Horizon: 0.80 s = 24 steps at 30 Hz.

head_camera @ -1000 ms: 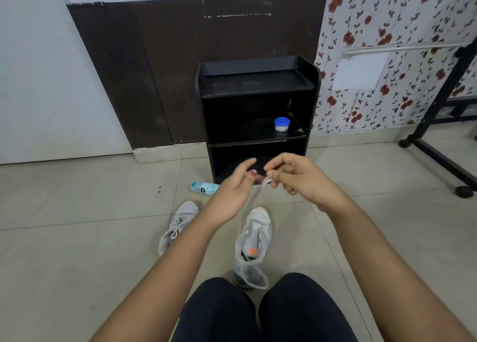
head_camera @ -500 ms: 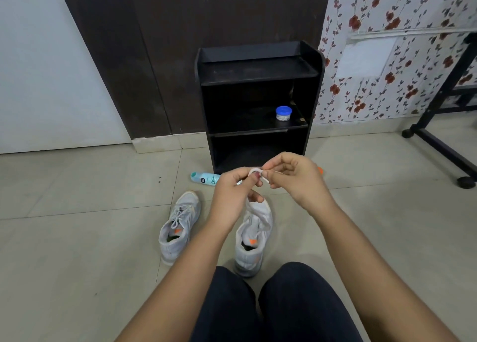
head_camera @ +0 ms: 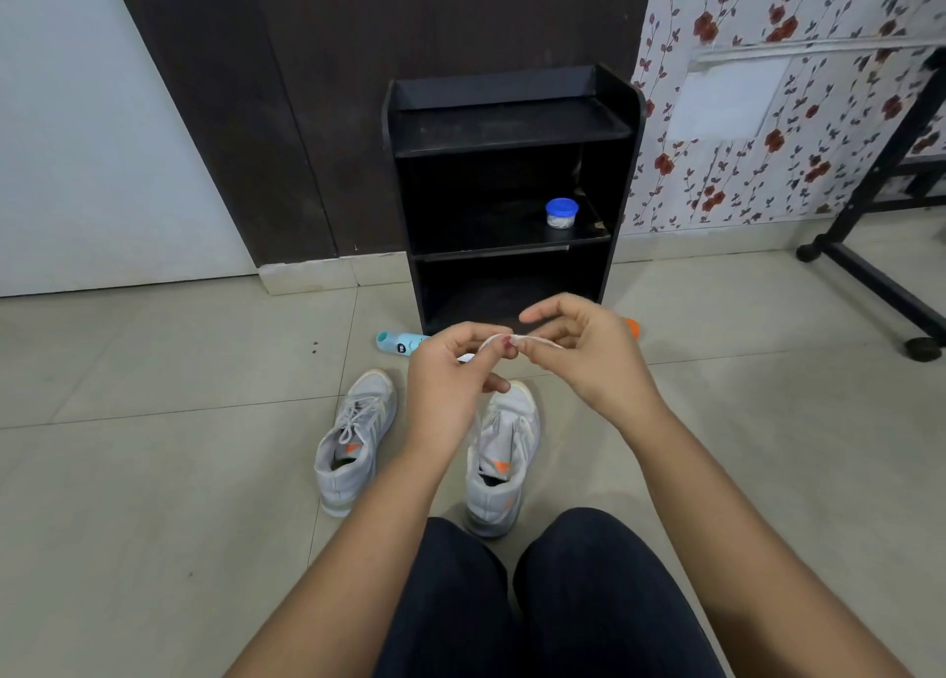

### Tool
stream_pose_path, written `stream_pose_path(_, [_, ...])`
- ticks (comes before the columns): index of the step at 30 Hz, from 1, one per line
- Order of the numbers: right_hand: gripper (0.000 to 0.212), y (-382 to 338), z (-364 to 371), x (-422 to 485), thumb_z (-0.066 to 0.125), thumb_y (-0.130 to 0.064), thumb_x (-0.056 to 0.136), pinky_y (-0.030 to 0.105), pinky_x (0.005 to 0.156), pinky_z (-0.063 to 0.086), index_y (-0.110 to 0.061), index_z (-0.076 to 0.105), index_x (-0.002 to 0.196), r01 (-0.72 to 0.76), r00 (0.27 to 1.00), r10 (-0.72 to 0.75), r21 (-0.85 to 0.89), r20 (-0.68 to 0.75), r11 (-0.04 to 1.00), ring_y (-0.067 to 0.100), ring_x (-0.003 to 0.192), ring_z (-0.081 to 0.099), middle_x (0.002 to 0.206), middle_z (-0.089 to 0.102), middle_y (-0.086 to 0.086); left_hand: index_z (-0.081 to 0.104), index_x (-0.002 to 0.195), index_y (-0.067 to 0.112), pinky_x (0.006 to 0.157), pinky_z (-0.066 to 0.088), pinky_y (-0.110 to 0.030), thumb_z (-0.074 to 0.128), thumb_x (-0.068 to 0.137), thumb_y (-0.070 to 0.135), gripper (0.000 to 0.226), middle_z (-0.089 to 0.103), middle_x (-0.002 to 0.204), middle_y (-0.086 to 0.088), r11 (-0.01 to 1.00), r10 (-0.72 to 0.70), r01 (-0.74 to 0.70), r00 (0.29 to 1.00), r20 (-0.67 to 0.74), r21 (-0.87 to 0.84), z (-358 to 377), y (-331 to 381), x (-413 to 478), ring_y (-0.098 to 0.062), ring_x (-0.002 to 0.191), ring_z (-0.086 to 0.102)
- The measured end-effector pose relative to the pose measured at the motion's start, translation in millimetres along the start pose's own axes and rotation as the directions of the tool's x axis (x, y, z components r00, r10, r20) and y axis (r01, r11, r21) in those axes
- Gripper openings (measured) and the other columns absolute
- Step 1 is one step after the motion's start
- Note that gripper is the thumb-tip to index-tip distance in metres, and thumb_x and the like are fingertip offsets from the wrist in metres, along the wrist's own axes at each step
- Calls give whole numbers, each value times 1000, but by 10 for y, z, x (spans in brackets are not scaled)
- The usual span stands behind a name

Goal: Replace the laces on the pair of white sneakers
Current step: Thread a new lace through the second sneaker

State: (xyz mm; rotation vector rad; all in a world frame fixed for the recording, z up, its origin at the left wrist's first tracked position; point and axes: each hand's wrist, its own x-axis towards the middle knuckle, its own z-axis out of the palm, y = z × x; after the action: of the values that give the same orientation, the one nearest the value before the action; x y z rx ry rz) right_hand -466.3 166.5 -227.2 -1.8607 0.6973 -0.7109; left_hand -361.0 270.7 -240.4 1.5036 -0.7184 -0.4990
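Note:
Two white sneakers stand on the tiled floor in front of my knees. The left sneaker [head_camera: 356,434] is laced. The right sneaker [head_camera: 504,452] has its tongue bare, with no lace across it. Above the right sneaker, my left hand [head_camera: 455,375] and my right hand [head_camera: 583,350] meet and pinch a white lace [head_camera: 532,340] between fingertips. The lace is gathered into a small loop or coil between the two hands; most of it is hidden by my fingers.
A black shelf unit [head_camera: 512,129] stands against the wall ahead, with a blue-lidded jar [head_camera: 561,213] on its middle shelf. A teal spray can [head_camera: 402,342] lies on the floor behind my hands. An orange object [head_camera: 632,326] peeks out beyond my right hand. A black wheeled stand [head_camera: 870,278] is at right.
The lace hung down to the right sneaker a second ago; it is now drawn up into a small coil between my fingers. My hands moved closer together and lower.

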Motion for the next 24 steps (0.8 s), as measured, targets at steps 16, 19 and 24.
stream_pose_path(16, [14, -83, -37, -36, 71, -7, 81, 17, 72, 53, -19, 76, 86, 99, 995, -99, -17, -2, 995, 5, 73, 68, 77, 73, -4, 69, 107, 15, 64, 55, -28, 59, 91, 11, 19, 74, 87, -5, 989, -79, 92, 990, 119, -112, -69, 64, -24, -21, 65, 66])
stream_pose_path(19, [17, -86, -15, -45, 71, -7, 82, 17, 73, 53, -22, 75, 89, 124, 992, -124, -40, -12, 991, 4, 74, 67, 77, 72, -5, 74, 102, 11, 58, 50, -21, 63, 89, 9, 17, 72, 84, -13, 992, -38, 47, 996, 76, -116, -57, 60, -13, -15, 58, 59])
stream_pose_path(24, [16, -81, 50, -104, 72, -8, 82, 11, 72, 51, -18, 73, 95, 245, 958, -258, -111, -123, 963, 2, 78, 66, 82, 72, -7, 74, 94, 6, 61, 53, -27, 67, 86, 12, 12, 68, 77, -9, 965, -168, 184, 981, 99, -186, -35, 67, -17, -13, 57, 59])
